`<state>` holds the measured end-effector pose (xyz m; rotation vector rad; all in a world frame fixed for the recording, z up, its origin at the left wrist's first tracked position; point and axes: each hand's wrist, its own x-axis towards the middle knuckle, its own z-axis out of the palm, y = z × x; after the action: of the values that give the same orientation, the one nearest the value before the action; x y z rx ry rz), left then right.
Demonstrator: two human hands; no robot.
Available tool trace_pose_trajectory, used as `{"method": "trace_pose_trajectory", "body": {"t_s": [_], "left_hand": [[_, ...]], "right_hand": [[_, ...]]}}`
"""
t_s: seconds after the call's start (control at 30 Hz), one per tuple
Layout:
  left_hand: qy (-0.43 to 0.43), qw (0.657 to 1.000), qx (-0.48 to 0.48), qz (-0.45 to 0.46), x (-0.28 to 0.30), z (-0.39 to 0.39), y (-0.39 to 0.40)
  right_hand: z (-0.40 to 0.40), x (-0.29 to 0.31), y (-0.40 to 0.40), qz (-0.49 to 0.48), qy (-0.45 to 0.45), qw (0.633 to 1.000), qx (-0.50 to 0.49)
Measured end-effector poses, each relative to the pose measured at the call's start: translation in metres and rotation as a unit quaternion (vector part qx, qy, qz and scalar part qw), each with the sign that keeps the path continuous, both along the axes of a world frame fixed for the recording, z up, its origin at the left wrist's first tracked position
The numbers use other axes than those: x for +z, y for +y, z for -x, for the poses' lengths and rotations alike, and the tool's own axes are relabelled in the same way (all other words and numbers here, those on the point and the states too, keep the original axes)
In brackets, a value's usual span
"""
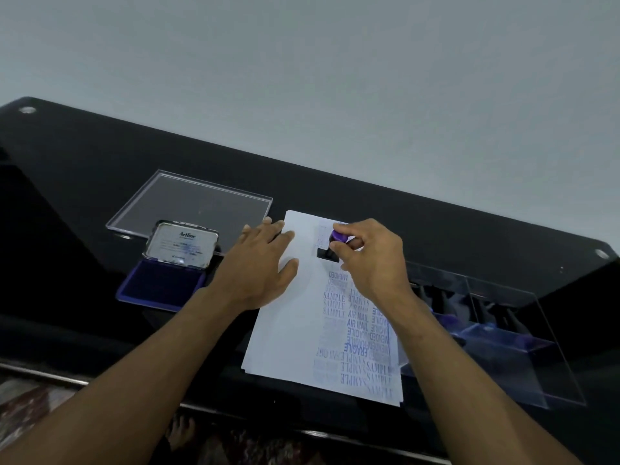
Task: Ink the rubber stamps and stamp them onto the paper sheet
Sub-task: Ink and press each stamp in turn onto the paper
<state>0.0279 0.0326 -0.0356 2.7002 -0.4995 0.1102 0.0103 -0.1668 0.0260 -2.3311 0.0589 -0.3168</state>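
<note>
A person's two bare arms reach forward over a glossy black table, seen from a camera on the head. The right hand grips a stamp with a purple knob and a black base; the thumb and curled fingers pinch the knob from above. The base sits on the far part of the paper, near its top edge, and looks to touch the sheet, though the hand hides part of it. The left hand lies flat on the paper's left side, palm down, its fingers straight and a little spread, their tips reaching past the sheet's far left corner. The paper is a thin stack of white sheets lying in the middle of the table between the two arms. Its right half is crowded with blue-violet prints, some upside down or sideways, that read SAMPLE, AIR MAIL, FRAGILE and AMENDED; the left half is bare. To the left of the paper stands an open ink pad, its dark blue pad facing up and its metal lid raised behind it. Behind the pad lies a clear flat lid. To the right of the paper sits a clear box holding more stamps, blurred through its walls.
</note>
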Motion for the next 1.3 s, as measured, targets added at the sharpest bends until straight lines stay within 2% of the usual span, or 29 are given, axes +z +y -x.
{"method": "trace_pose_trajectory", "body": {"t_s": [0.47,0.9,1.3], "left_hand": [[-0.028,0.997,-0.002,-0.077,-0.014,-0.023,-0.006],[-0.051,0.996,-0.003,-0.073,-0.018,-0.023,-0.006],[-0.054,0.996,0.001,-0.075,-0.021,-0.024,-0.006]], "right_hand": [[-0.021,-0.005,0.003,0.033,-0.018,0.999,0.013],[-0.022,-0.009,0.005,0.072,-0.011,0.997,0.017],[-0.023,-0.010,0.006,0.071,0.000,0.997,0.017]]}}
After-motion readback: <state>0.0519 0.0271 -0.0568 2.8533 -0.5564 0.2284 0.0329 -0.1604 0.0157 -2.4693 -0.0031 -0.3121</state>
